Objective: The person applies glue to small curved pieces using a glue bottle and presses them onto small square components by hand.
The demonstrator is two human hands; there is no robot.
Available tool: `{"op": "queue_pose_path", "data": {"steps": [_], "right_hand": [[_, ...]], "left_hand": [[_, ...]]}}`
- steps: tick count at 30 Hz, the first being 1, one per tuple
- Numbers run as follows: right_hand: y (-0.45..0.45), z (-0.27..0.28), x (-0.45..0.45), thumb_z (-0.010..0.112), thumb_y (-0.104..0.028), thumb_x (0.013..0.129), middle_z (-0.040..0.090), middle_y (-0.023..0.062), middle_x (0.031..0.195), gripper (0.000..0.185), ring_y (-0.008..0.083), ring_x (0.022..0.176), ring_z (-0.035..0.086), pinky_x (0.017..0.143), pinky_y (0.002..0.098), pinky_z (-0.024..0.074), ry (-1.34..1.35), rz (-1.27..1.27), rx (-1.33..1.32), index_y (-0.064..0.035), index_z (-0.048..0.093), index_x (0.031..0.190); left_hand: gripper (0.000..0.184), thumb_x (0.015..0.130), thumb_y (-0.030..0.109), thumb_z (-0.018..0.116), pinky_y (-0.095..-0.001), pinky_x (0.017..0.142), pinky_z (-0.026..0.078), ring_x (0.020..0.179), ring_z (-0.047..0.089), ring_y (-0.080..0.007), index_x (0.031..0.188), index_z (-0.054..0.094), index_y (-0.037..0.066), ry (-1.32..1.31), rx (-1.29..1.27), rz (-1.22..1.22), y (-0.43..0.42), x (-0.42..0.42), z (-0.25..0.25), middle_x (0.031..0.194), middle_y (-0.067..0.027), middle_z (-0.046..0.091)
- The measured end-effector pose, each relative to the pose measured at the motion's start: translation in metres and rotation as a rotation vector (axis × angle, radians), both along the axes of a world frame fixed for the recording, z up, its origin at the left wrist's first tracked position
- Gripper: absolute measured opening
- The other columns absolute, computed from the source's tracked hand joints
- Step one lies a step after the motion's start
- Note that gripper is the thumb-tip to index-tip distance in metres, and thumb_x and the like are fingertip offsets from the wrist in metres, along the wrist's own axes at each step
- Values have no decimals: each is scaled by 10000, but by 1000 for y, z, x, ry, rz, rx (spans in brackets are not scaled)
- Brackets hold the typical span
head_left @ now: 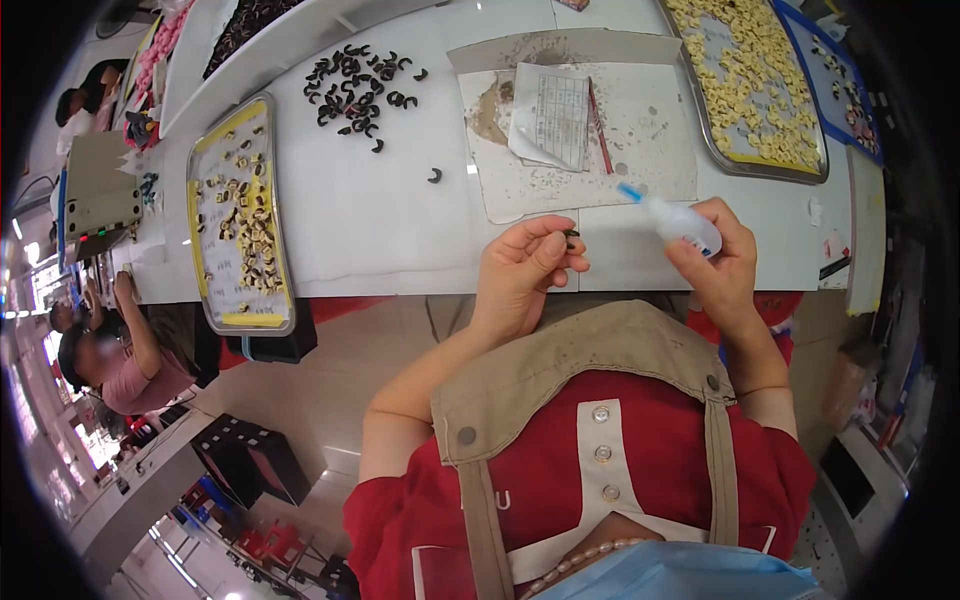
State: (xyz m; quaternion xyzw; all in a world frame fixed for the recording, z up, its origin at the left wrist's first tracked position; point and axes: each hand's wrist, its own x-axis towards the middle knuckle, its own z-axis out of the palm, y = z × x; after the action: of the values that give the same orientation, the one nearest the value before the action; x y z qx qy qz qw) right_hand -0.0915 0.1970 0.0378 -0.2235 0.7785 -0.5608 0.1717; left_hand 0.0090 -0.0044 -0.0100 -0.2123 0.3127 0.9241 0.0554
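My left hand [525,262] pinches a small dark curved piece [572,238] between thumb and fingertips, just over the front edge of the table. A white squeeze bottle with a blue tip [680,226] is gripped in my right hand [728,258]. It lies tilted, its nozzle pointing left and away from me, apart from the piece. Many similar black curved pieces [362,88] are scattered on the white table beyond my left hand. One lone black curved piece [435,175] rests nearer to me.
A stained cardboard sheet [650,140] bears a printed paper [552,115] and a red pen [600,125]. To the left is a metal tray [283,240] of cream-and-dark pieces; to the right, a tray [820,165] of yellow pieces. A co-worker [140,370] sits far left.
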Motion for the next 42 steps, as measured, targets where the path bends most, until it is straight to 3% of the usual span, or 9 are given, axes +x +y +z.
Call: {"op": "queue_pose_path", "data": {"steps": [2, 5, 8, 17, 23, 42], "right_hand": [[-6, 2, 3, 653, -146, 789, 538, 21, 744, 220, 70, 653, 469, 570, 205, 375, 102, 32, -80, 12, 562, 911], [-8, 5, 4, 679, -138, 761, 562, 53, 784, 274, 94, 680, 496, 590, 215, 393, 49, 52, -157, 26, 578, 955], [-6, 10, 3, 677, -117, 750, 575, 69, 791, 253, 100, 687, 517, 597, 221, 406, 179, 119, -22, 27, 586, 937], [-20, 19, 13, 692, -36, 656, 565, 60, 649, 213, 134, 502, 494, 464, 230, 384, 460, 83, 12, 4, 595, 841], [-27, 21, 13, 709, -55, 621, 530, 71, 589, 219, 165, 459, 474, 423, 253, 359, 571, 110, 39, -16, 597, 806], [-30, 15, 10, 723, -71, 605, 509, 56, 553, 224, 166, 431, 452, 403, 260, 343, 609, 111, -17, -5, 602, 781]], "left_hand": [[319, 799, 107, 643, -220, 642, 421, 781, 555, -149, 1087, 553, 6, 17, -22, 23, 1, 1, 1, 897, -90, 583], [317, 791, 103, 651, -214, 629, 421, 767, 568, -154, 1079, 557, 10, 34, -91, 79, 4, 0, 5, 882, -100, 592], [313, 781, 84, 654, -218, 611, 430, 739, 582, -161, 1071, 561, 12, 53, -98, 83, 1, 2, 6, 856, -103, 603], [315, 775, 43, 649, -212, 593, 462, 780, 620, -172, 1074, 554, 11, 28, -177, 76, -1, 5, 8, 889, -108, 626], [311, 793, 20, 627, -208, 623, 498, 819, 626, -171, 1088, 532, -1, 58, -159, 33, -2, 7, 9, 923, -104, 623], [323, 797, 21, 623, -211, 640, 502, 831, 623, -174, 1102, 523, -13, 39, -160, 24, 0, 6, 12, 944, -109, 617]]}}
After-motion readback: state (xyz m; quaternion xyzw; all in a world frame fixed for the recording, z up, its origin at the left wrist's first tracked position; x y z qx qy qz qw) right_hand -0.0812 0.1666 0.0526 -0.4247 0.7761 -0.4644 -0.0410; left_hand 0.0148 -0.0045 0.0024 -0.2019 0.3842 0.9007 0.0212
